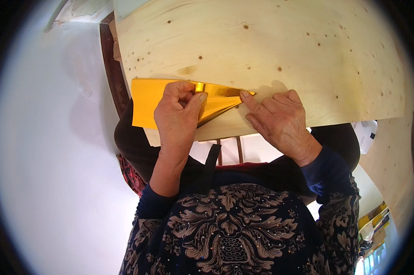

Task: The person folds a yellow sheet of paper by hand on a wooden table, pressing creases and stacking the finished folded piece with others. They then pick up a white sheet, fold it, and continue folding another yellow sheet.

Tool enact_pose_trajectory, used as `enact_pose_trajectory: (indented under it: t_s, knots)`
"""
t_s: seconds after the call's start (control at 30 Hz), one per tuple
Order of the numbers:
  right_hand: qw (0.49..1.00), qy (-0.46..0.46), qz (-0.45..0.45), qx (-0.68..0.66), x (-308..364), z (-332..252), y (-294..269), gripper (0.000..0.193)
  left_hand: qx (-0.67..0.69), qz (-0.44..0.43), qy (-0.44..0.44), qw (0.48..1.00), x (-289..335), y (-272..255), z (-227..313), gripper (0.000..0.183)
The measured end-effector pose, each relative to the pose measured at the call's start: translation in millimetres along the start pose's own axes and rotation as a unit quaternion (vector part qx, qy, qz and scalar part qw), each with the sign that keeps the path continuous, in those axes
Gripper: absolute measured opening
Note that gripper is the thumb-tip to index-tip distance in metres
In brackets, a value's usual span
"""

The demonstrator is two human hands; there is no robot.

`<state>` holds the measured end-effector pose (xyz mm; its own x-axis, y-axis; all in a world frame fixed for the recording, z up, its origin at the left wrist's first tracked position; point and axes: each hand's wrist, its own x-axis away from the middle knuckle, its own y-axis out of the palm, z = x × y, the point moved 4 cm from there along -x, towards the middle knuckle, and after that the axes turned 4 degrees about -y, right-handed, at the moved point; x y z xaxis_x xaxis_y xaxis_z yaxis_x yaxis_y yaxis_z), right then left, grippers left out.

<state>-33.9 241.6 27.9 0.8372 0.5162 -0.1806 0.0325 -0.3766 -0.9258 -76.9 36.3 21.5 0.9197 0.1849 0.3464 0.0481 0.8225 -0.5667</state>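
Observation:
A sheet of shiny gold paper [145, 101] lies near the front edge of a pale wooden board. Its left part is flat and matt yellow-gold, while the right part is folded and narrows to a point. My left hand [176, 107] is closed over the middle of the sheet, thumb and fingers pinching a raised fold. At the pointed right end, the index finger of my right hand [280, 114] presses down on the tip. The other fingers of that hand are loosely bent, with the thumb apart. Part of the paper is hidden under my left hand.
The wooden board [262, 46], marked with dark knots, stretches away and to the right. A white wall [46, 137] stands close on the left, with a dark brown wooden frame [113, 68] between it and the board. Yellow and brown items [376, 229] are at the lower right.

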Motion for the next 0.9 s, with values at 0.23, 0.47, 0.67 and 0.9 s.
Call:
enact_pose_trajectory:
  t_s: [0.23,0.47,0.67,0.9]
  knots:
    - [1.0,-0.001,0.0,0.001,0.9,0.4,1.4,0.052,-0.02,0.012,0.004,1.0,-0.8,-0.3,-1.9,0.023]
    - [1.0,-0.001,0.004,-0.003,1.7,1.0,2.1,0.053,-0.057,0.002,-0.008,0.998,-2.2,0.3,0.4,0.02]
    - [1.0,0.002,0.001,-0.003,2.3,0.9,1.5,0.052,-0.055,0.014,0.002,0.998,0.7,1.5,1.5,0.018]
    - [1.0,-0.002,0.026,-0.017,3.5,1.7,0.3,0.047,-0.094,0.005,0.067,0.993,0.7,5.2,0.1,0.012]
